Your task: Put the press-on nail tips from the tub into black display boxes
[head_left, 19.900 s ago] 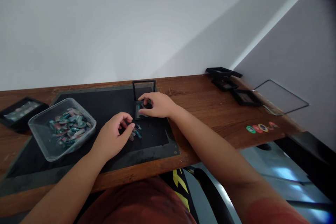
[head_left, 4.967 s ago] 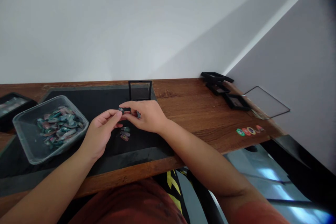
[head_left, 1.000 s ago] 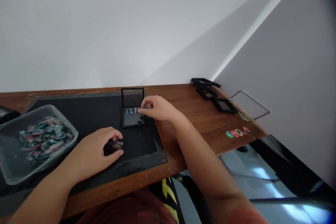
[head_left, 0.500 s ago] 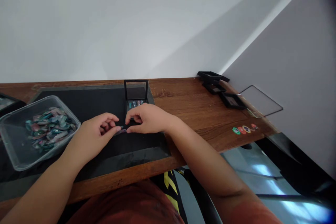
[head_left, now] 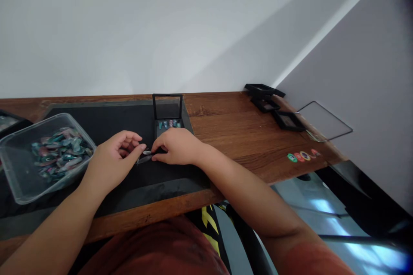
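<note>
Two hands in here, thumbs facing each other. Left hand point(head_left: 113, 157): thumb and fingers curled with a small gap between them, thumb tip right by the pieces; I can't tell if it's actually gripping one. Right hand point(head_left: 177, 146): thumb and index tips close together at the other end of the same pieces, and again I can't tell whether it's pinching. I count two small, slim, greyish shiny pieces point(head_left: 144, 160) in that narrow gap, over the black rectangular mat point(head_left: 122, 116) with a greyish border.

One small black case point(head_left: 156, 125) sits just behind the right hand, clear lid point(head_left: 167, 111) standing upright. At least five teal, blue and pink-spotted pieces point(head_left: 165, 124) sit in a row inside; the hand hides the front.

One clear plastic tub point(head_left: 19, 159) is on the left, way too many pieces to count, its rim just beside the left hand. The right arm crosses the mat's right edge. Past that, a wide stretch of brown wooden tabletop point(head_left: 226, 129) runs to at least three black frames point(head_left: 288, 120), with four round coloured stickers point(head_left: 303, 156) near the front edge.
</note>
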`<act>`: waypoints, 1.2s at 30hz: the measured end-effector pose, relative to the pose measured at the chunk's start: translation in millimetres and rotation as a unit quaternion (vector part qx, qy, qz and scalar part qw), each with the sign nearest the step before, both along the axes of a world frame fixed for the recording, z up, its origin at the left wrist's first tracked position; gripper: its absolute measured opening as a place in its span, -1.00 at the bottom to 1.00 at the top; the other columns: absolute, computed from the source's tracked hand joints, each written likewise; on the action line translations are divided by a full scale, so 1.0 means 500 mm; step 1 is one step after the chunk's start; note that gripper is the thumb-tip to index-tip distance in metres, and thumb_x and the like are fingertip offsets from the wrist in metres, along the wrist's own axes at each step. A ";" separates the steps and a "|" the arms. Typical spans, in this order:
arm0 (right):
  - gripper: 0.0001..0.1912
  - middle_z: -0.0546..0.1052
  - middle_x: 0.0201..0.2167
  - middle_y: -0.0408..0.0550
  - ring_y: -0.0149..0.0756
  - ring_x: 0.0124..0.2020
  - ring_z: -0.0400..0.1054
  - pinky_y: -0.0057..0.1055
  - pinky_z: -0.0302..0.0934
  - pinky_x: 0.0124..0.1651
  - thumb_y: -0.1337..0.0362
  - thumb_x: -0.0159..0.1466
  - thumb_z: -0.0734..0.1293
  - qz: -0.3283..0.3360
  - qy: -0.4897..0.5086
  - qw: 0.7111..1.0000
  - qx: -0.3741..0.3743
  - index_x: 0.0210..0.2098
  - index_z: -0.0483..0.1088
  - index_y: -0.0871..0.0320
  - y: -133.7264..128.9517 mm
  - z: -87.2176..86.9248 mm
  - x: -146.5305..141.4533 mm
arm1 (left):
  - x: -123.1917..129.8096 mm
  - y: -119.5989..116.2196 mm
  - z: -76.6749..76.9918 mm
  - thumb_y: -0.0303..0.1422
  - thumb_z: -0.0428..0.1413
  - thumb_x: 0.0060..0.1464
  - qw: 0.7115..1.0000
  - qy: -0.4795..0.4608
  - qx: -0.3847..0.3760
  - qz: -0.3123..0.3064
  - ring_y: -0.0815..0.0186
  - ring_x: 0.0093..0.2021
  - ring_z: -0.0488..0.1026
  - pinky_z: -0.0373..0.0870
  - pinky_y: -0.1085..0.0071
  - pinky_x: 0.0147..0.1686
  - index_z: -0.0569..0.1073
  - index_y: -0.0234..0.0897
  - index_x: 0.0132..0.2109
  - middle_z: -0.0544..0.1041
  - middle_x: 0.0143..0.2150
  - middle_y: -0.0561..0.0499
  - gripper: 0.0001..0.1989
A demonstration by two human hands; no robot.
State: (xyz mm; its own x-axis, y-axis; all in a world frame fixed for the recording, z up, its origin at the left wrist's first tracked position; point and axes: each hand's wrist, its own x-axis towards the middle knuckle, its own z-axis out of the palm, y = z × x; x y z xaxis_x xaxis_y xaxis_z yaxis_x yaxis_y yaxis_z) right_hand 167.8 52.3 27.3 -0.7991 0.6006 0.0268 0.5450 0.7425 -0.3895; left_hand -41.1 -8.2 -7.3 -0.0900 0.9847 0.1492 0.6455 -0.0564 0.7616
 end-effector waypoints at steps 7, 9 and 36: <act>-0.81 0.66 -0.26 -0.11 -0.26 -0.23 0.46 -0.35 0.01 -0.33 0.22 0.32 0.37 -0.001 -0.006 1.000 0.014 -0.20 0.64 0.07 -0.009 0.001 -0.009 | -0.001 -0.005 0.008 -0.15 0.13 0.17 0.999 0.036 -0.001 0.004 0.27 -0.27 0.51 0.43 0.39 -0.29 0.52 -0.15 -0.09 0.59 -0.24 0.03 -0.75; -0.81 0.66 -0.26 -0.11 -0.25 -0.23 0.46 -0.35 0.02 -0.33 0.23 0.32 0.35 -0.001 -0.007 1.000 0.013 -0.21 0.63 0.08 -0.011 0.001 -0.010 | -0.004 -0.004 0.005 -0.15 0.11 0.18 0.999 0.043 -0.011 0.000 0.25 -0.25 0.51 0.43 0.38 -0.28 0.51 -0.15 -0.06 0.59 -0.20 0.02 -0.74; -0.77 0.60 0.01 -0.01 -0.17 0.01 0.49 -0.29 0.28 -0.14 0.29 0.42 0.27 -0.025 -0.029 0.997 0.071 0.00 0.51 0.17 -0.022 -0.006 -0.022 | -0.003 0.008 0.008 -0.13 0.09 0.15 0.988 0.130 -0.053 -0.064 0.17 -0.27 0.50 0.36 0.25 -0.25 0.56 -0.09 -0.08 0.66 -0.16 -0.01 -0.72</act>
